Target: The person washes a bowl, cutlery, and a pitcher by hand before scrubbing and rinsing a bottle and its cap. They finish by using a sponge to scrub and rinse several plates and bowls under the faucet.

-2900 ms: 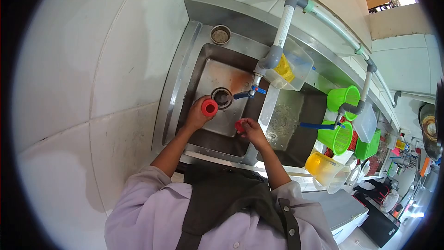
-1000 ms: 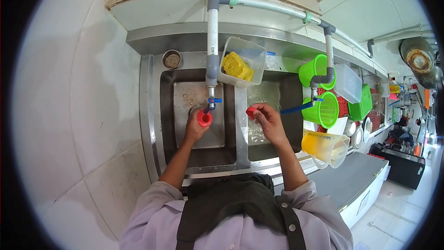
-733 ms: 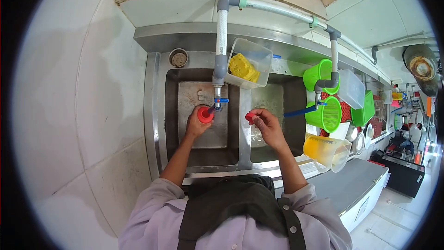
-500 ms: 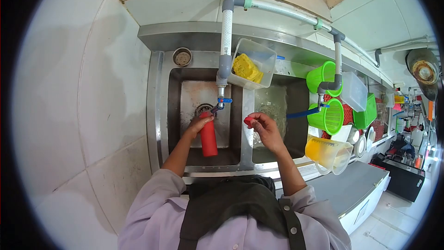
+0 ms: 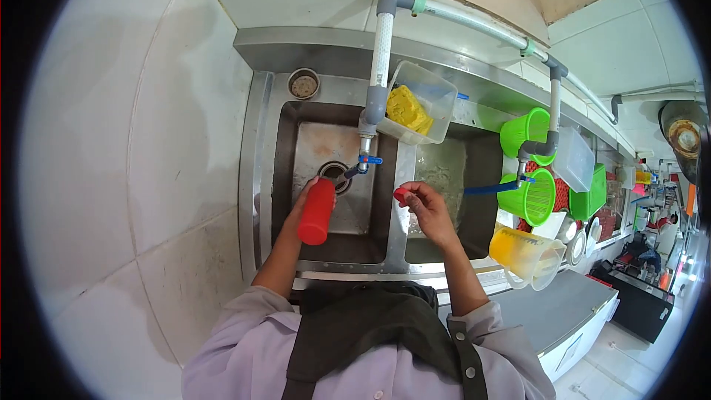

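Observation:
My left hand (image 5: 299,204) is wrapped round a red bottle (image 5: 317,211) over the left sink basin (image 5: 355,211). The bottle is tilted, its rounded base towards me and its far end near the tap spout and drain (image 5: 334,175). Its mouth is hidden from view. Between the fingertips of my right hand (image 5: 427,211) is a small red cap (image 5: 401,195), held above the divider between the two basins. The tap (image 5: 364,161) with a blue handle stands just beyond the bottle.
A clear container (image 5: 438,92) with a yellow cloth-like thing (image 5: 409,110) sits behind the divider. Water stands in the right basin (image 5: 481,207), with a blue hose (image 5: 481,190) above it. Green baskets (image 5: 535,196) and a clear jug (image 5: 544,263) are at the right. A metal cup (image 5: 304,84) stands back left.
My left hand has turned the bottle, swinging its base to the left and up towards me. My right hand keeps the cap in about the same place. The view has shifted slightly.

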Demonstrator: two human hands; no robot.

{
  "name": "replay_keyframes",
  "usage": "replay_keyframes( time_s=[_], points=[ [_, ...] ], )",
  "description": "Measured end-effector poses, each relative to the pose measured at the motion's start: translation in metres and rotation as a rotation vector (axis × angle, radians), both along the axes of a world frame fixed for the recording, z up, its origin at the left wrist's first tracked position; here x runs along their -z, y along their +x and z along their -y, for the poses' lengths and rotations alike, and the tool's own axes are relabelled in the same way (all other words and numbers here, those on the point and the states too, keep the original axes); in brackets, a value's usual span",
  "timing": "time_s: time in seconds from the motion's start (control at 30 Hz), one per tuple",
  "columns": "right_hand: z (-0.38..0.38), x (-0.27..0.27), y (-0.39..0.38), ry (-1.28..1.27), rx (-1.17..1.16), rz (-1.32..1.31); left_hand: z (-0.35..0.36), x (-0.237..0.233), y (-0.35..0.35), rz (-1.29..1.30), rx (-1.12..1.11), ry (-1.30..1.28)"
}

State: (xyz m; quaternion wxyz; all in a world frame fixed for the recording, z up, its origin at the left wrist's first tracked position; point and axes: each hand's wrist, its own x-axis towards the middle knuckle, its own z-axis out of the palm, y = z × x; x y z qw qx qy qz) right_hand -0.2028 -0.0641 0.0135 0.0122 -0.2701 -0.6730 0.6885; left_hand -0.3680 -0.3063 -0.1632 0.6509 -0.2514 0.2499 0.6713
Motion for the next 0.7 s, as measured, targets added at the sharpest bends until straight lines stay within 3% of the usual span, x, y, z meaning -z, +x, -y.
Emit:
replay_keyframes(
  time_s=[0.13,0.2,0.33,0.4,0.5,0.63,0.7],
  points=[
    [0.010,-0.001,-0.005,-0.020,-0.036,0.027,0.005,-0.037,0.008,0.066,-0.110,-0.130],
    [0.013,-0.001,-0.005,-0.023,-0.044,0.042,0.001,-0.040,0.020,-0.011,-0.280,-0.112],
    [0.019,0.013,-0.001,-0.084,-0.061,0.069,0.008,0.009,0.041,0.061,-0.273,-0.149],
    [0.016,0.012,-0.006,-0.067,-0.073,0.084,0.006,0.024,0.043,0.173,-0.386,-0.076],
    [0.019,-0.001,0.001,-0.085,-0.054,0.041,0.009,-0.047,0.037,0.280,-0.300,0.094],
    [0.015,0.022,0.010,-0.136,-0.002,0.128,0.016,0.006,0.039,0.114,-0.277,0.042],
    [0.015,0.019,0.003,-0.104,0.031,0.197,0.007,0.030,0.037,0.005,-0.486,-0.130]
  ],
)
